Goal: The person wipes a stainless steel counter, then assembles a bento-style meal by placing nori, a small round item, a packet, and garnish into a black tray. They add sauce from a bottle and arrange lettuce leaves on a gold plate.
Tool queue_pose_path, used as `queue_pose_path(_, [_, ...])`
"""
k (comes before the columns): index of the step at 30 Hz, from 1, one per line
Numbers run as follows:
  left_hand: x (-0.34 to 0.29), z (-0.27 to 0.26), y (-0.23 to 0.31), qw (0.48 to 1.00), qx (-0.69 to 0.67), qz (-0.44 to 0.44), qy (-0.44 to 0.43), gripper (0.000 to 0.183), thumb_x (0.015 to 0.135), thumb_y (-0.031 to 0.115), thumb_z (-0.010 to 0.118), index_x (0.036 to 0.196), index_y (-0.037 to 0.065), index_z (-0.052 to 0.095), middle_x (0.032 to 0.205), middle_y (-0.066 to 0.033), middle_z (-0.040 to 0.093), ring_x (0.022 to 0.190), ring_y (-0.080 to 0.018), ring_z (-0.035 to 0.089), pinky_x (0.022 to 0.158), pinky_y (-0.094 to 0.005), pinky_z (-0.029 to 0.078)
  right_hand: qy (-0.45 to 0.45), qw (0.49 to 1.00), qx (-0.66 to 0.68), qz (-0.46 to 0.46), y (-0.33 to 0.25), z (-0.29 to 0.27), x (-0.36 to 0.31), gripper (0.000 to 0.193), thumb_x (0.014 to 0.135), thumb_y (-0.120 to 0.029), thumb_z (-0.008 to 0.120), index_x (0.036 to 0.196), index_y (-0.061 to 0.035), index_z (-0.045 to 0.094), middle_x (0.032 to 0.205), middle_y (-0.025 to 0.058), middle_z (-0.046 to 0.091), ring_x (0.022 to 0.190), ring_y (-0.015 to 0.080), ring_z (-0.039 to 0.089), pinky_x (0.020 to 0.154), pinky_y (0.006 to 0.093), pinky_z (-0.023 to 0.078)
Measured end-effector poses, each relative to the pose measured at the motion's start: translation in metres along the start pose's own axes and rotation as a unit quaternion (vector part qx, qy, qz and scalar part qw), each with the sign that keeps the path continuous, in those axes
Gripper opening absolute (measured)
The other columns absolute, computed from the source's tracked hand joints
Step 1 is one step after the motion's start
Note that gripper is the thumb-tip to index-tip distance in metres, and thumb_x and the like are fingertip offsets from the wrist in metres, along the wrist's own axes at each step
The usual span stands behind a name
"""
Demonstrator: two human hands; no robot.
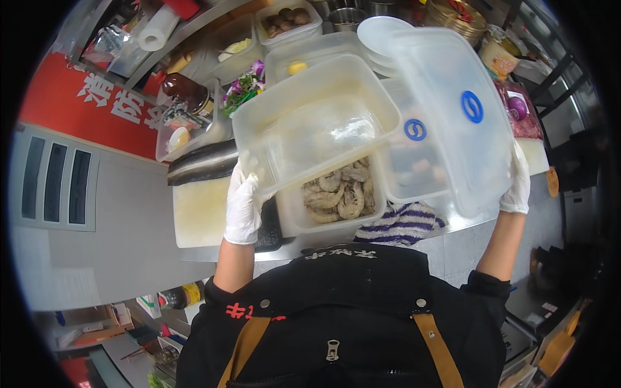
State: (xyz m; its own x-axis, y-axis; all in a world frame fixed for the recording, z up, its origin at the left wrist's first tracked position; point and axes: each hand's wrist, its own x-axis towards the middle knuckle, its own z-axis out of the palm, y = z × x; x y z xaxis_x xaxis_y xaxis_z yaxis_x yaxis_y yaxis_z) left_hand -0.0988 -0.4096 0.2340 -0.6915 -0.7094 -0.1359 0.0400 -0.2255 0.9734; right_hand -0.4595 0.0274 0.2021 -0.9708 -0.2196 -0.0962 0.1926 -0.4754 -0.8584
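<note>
My left hand [242, 210], in a white glove, is closed on the near-left rim of a translucent plastic container [310, 129]. The container is tilted, and only a whitish sheen shows on its bottom. In my gloved right hand [517, 184] is the right edge of a translucent plastic lid [446, 84] with a round blue mark. The lid stands on a slant, overlapping the held container's right side. Beneath the held container, a second tub of raw shrimp [343, 197] is partly covered. Right of it sits a lidded box [414, 168] with pale contents, too blurred to name.
A dark fish [202, 165] lies on a white cutting board [197, 213] at left. Behind stand a tub of bottles [194, 97], purple flowers [246, 87], a bin of brown round items [284, 22] and white plates [381, 35]. A striped cloth [401, 223] lies at the counter's front edge.
</note>
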Motion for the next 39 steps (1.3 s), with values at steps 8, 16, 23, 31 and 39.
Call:
queue_pose_path(8, [0.004, -0.005, 0.006, 0.988, -0.127, -0.041, -0.082, 0.067, 0.101, 0.05, 0.046, 0.151, 0.008, 0.036, 0.143, -0.0084, 0.049, 0.126, -0.0247, 0.052, 0.102, -0.0441, 0.048, -0.267, 0.952, -0.14, 0.046, 0.018, 0.194, 0.056, 0.054, 0.093, -0.026, 0.069, 0.137, 0.0022, 0.053, 0.124, 0.0076, 0.064, 0.111, 0.0139, 0.06, 0.096, 0.0281, 0.047])
queue_pose_path(16, [-0.001, 0.0, 0.013, 0.997, -0.026, -0.067, 0.023, 0.059, 0.101, 0.053, 0.05, 0.139, 0.008, 0.048, 0.122, -0.0056, 0.061, 0.106, -0.0175, 0.063, 0.087, -0.0321, 0.055, -0.317, 0.901, -0.269, 0.121, 0.069, 0.218, -0.011, 0.063, 0.09, -0.034, 0.072, 0.136, 0.0035, 0.052, 0.123, 0.0118, 0.063, 0.111, 0.0165, 0.058, 0.095, 0.0308, 0.047])
queue_pose_path(23, [-0.01, -0.007, 0.002, 0.994, -0.045, -0.045, 0.088, 0.038, 0.103, 0.03, 0.056, 0.132, 0.005, 0.055, 0.114, -0.0041, 0.063, 0.103, -0.0117, 0.061, 0.079, -0.0308, 0.055, -0.264, 0.903, -0.312, 0.13, 0.061, 0.209, -0.031, 0.018, 0.09, -0.019, 0.072, 0.097, -0.0062, 0.061, 0.08, -0.0045, 0.061, 0.068, 0.0041, 0.054, 0.062, 0.0206, 0.044])
queue_pose_path(31, [-0.024, -0.034, 0.032, 0.968, -0.147, -0.161, -0.124, 0.042, 0.097, 0.02, 0.065, 0.131, -0.003, 0.054, 0.12, -0.0098, 0.065, 0.108, -0.0174, 0.064, 0.094, -0.0326, 0.051, -0.252, 0.946, -0.165, 0.118, 0.073, 0.193, -0.038, 0.016, 0.091, -0.014, 0.068, 0.103, -0.0053, 0.06, 0.092, -0.0007, 0.064, 0.083, 0.0068, 0.058, 0.078, 0.0229, 0.048])
queue_pose_path(39, [-0.005, -0.025, 0.036, 0.939, -0.293, -0.141, -0.107, 0.051, 0.094, 0.013, 0.065, 0.139, -0.004, 0.046, 0.131, -0.0149, 0.059, 0.119, -0.0254, 0.061, 0.102, -0.0385, 0.05, -0.293, 0.952, -0.084, 0.031, 0.051, 0.199, -0.037, 0.045, 0.102, -0.031, 0.056, 0.137, -0.0027, 0.054, 0.123, 0.004, 0.064, 0.102, 0.0102, 0.061, 0.088, 0.0252, 0.05])
